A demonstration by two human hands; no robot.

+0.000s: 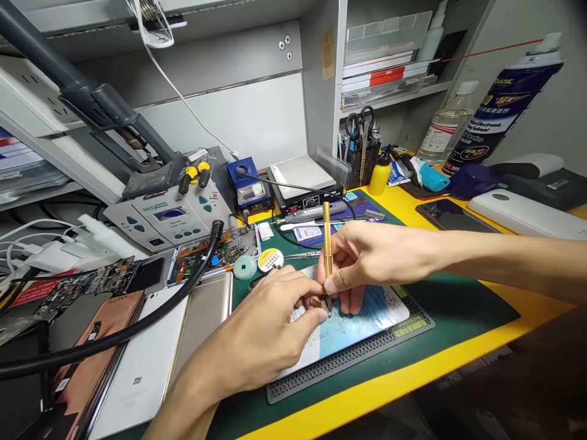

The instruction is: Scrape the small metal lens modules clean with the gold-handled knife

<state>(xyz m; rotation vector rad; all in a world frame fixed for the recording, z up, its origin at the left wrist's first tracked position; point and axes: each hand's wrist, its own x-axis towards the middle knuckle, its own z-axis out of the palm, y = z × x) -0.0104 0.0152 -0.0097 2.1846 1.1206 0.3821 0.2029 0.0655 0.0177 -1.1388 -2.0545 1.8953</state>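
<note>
My right hand (362, 260) is closed round an upright gold-coloured pen-shaped tool (327, 238), which looks like a craft knife. Its dark tip points down at the work. My left hand (270, 321) pinches a small part with a coppery, gold-coloured piece (316, 301) showing between the fingers; most of it is hidden. The tool's tip is right by the left fingertips, and I cannot tell whether it touches the part. Both hands are over a blue and white printed sheet (343, 342), which lies on a grey perforated mat (293, 388).
Left lie a white phone (142, 360), circuit boards (107, 278) and a black hose (151, 324) arching near my left arm. Behind stand a soldering station (174, 214) and a flat-topped device (302, 177). Tweezers (302, 255) lie beyond my hands; a spray can (499, 110) stands right.
</note>
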